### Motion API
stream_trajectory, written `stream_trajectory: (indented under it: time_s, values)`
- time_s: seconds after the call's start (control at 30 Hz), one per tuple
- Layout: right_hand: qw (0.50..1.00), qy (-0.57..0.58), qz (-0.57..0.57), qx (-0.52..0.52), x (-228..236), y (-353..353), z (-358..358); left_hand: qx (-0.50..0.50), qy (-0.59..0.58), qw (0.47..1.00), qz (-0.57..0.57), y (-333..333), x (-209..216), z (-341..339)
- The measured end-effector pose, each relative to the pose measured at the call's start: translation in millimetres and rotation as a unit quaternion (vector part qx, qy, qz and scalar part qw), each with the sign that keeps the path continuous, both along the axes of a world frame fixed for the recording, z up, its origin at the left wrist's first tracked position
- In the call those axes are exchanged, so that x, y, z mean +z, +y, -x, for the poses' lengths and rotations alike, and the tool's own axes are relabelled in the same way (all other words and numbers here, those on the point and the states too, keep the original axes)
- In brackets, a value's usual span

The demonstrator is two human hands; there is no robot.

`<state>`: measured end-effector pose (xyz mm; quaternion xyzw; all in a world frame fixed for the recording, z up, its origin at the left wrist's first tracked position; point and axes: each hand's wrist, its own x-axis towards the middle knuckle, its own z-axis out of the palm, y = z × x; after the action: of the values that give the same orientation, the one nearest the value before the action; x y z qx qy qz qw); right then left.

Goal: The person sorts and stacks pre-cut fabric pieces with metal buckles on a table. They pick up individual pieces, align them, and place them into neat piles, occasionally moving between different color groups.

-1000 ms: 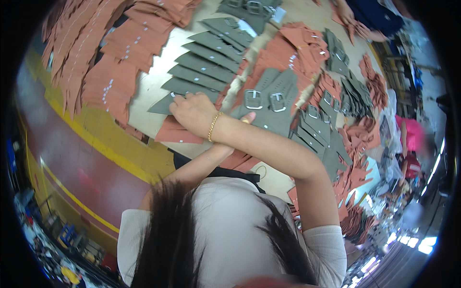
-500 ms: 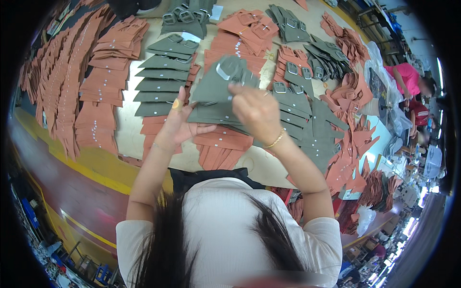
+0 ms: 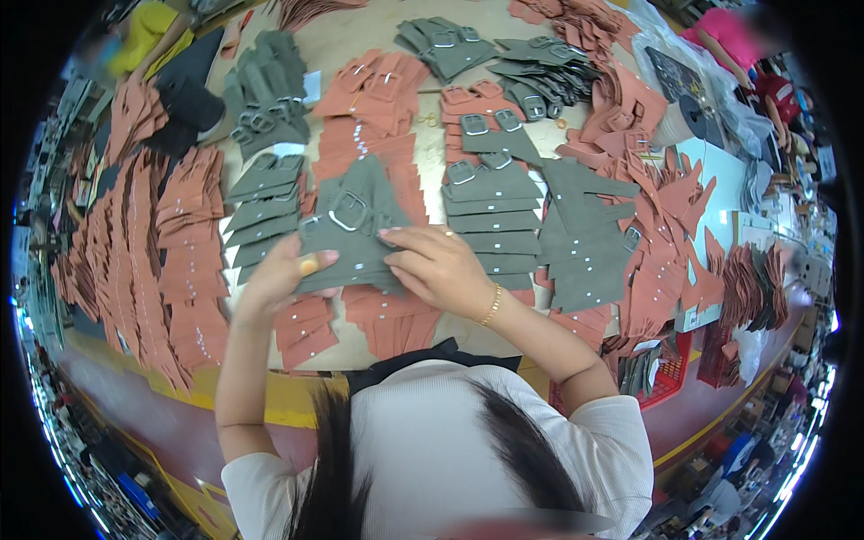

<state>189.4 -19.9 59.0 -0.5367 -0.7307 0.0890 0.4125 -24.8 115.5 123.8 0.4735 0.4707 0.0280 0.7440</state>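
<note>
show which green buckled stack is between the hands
The green buckled stack flanked by the left hand and right hand, both touching it; other green buckled stacks lie beyond or to its sides.

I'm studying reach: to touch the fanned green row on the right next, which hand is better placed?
Probably the right hand: it is beside that fanned green row, at the right edge of the buckled green pieces. The left hand is farther off, gripping their left side.

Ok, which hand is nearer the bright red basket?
Right: the right hand is at the right edge of the gray piece, left of the bright red basket; the left hand is farther left, at the opposite edge.
</note>
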Motion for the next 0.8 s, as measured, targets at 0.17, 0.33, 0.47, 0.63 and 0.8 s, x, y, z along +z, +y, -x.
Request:
stream_trajectory:
  time_s: [0.17,0.33,0.47,0.63,0.8]
  values:
    - [0.990,0.072,0.014,-0.122,29,-35,-52,-0.046,-0.037,0.995,-0.085,44,75,-43]
    - [0.975,0.073,0.059,-0.201,25,-66,-79,-0.034,-0.241,0.955,-0.170,106,39,-172]
    - [0.963,0.085,0.100,-0.235,20,-90,-80,0.113,-0.352,0.926,-0.076,144,-57,-301]
    - [0.945,0.098,0.121,-0.286,22,-108,-85,0.245,-0.181,0.952,-0.024,166,-162,-370]
    - [0.919,0.125,0.169,-0.334,29,-125,-99,0.195,-0.202,0.959,0.047,191,-179,-374]
